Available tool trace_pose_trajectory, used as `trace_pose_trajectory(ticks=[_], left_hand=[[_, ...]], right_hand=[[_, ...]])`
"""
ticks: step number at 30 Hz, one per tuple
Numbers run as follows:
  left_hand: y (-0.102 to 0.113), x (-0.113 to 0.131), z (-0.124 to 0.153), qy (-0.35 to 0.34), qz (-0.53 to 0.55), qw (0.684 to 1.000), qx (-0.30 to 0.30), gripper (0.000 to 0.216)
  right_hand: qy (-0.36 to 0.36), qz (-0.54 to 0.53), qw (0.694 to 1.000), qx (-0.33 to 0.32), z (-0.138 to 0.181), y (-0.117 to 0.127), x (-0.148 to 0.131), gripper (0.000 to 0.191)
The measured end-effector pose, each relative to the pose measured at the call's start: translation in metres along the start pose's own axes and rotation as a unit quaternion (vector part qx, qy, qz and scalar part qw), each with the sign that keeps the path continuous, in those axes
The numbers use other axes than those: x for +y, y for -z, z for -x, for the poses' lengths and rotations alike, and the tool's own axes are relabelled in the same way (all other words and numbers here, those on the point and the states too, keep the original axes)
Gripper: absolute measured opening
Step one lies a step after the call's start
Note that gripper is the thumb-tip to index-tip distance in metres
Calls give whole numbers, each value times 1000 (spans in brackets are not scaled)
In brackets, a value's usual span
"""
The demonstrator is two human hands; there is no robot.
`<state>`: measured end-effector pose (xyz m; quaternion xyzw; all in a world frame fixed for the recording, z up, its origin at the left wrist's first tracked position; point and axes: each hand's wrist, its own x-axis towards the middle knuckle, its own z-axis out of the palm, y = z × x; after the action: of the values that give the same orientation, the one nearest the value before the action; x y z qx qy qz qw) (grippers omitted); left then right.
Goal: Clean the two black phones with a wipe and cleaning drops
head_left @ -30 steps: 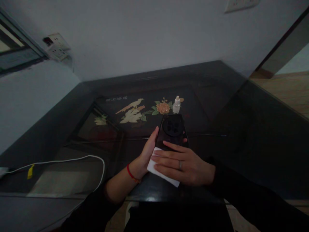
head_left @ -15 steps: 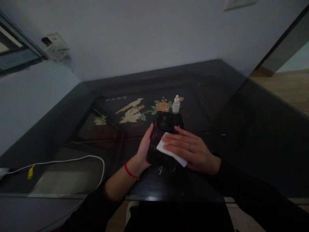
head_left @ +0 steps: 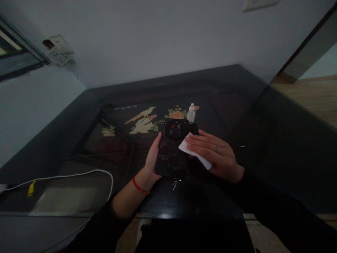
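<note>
A black smartphone (head_left: 172,154) is held back side up over the dark table, its round camera ring at the far end. My left hand (head_left: 152,160) grips it along the left edge; some of its fingers are hidden beneath. A white cloth (head_left: 197,154) is pressed under the fingers of my right hand (head_left: 217,153), at the phone's right edge. From the phone's near end hangs a small shiny charm (head_left: 176,182). Just beyond the phone stands a small dropper bottle (head_left: 191,114) with a pale cap.
The dark glossy table (head_left: 237,105) bears a bird and flower picture (head_left: 143,123). A white cable (head_left: 79,174) with a yellow tag (head_left: 31,188) curves across the left side. Sockets (head_left: 59,49) are on the wall at the back left.
My right hand and the cloth have slid right and slightly away from me, from the middle of the phone's back to its right edge. The phone has shifted slightly left, uncovering more of its back.
</note>
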<state>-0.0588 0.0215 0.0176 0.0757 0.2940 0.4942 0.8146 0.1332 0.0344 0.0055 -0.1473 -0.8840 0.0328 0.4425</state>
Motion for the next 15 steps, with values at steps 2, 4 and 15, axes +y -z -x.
trace_pose_trajectory(ticks=[2,4,15], left_hand=[[0,0,0,7,-7,1000,-4,61],[0,0,1,12,-10,1000,-19,65],[0,-3,5,57,6,995,-85,64]], right_hand=[[28,-15,999,-12,0,-1,-1,33],[91,-30,995,-38,-2,-3,-7,29],[-152,51,985,67,9,6,35,34]])
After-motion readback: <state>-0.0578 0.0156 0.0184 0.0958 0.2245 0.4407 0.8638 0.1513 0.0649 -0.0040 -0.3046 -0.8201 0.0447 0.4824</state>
